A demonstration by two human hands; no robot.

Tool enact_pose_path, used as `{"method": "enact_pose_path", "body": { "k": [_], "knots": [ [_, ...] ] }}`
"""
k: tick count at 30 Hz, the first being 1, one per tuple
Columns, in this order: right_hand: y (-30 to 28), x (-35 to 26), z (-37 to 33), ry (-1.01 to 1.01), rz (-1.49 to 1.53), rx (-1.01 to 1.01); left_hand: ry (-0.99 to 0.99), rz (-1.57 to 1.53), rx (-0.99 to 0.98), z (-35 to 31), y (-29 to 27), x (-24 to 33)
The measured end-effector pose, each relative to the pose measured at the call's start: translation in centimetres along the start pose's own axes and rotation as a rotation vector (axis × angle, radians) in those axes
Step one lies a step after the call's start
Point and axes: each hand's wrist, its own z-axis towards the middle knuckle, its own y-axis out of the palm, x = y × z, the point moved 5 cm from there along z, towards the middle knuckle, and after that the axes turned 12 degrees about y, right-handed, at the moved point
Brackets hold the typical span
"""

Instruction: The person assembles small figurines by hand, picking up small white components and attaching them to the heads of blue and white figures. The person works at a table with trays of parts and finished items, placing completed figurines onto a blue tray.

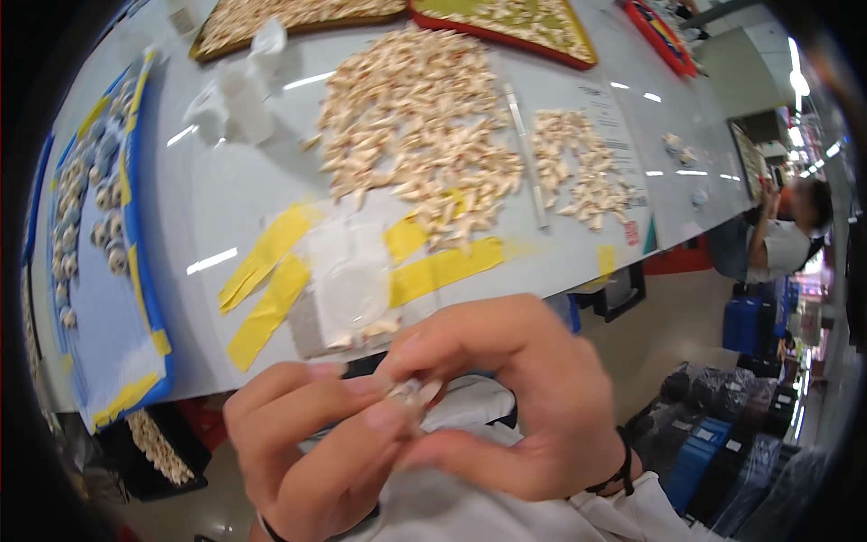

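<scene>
Both of my hands meet at the table's front edge around a small pale piece [424, 394], whose kind I cannot make out. My left hand [312, 443] is closed, pinching it from the left. From the other side, the thumb and index finger of my right hand [533, 388] also grip it. Just beyond the hands, a clear round dish [354, 291] sits between strips of yellow tape [271, 334]. A few cream pieces [366, 336] lie at its near edge. Farther off spreads a large pile of small pointed cream pieces [406, 117].
A metal-looking ruler [526, 154] separates the large pile from a smaller pile [582, 167]. At the left stands a blue tray [149, 298] holding rows of small round pieces [68, 235]. Crumpled white tissue [239, 95] and red-rimmed trays [506, 41] lie farther back. Another person [781, 239] sits at right.
</scene>
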Motion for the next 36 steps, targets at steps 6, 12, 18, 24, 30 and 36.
{"method": "enact_pose_path", "body": {
  "k": [6,12,18,24,30,36],
  "knots": [
    [-20.8,1.7,-3.3,0.078,-0.478,0.893,-0.191,0.312,0.05,-1.3,-6.4,-4.1],
    [-29.5,6.2,-4.1,0.174,-0.542,0.967,-0.404,0.64,-0.311,-3.2,-13.7,-12.0],
    [-32.1,8.5,-4.4,0.321,-0.445,1.046,-0.517,0.568,-0.444,-5.1,-11.9,-14.2],
    [-28.2,6.4,0.2,0.052,-0.856,0.739,-0.432,0.644,-0.47,-3.3,-10.2,-12.2],
    [-22.5,2.5,0.0,-0.04,-0.893,0.708,-0.455,0.468,-0.322,-3.4,-10.3,-12.3],
    [-18.5,2.6,2.3,0.086,-0.79,0.514,-0.503,0.284,-0.247,-4.3,-11.7,-12.9]
  ]
}}
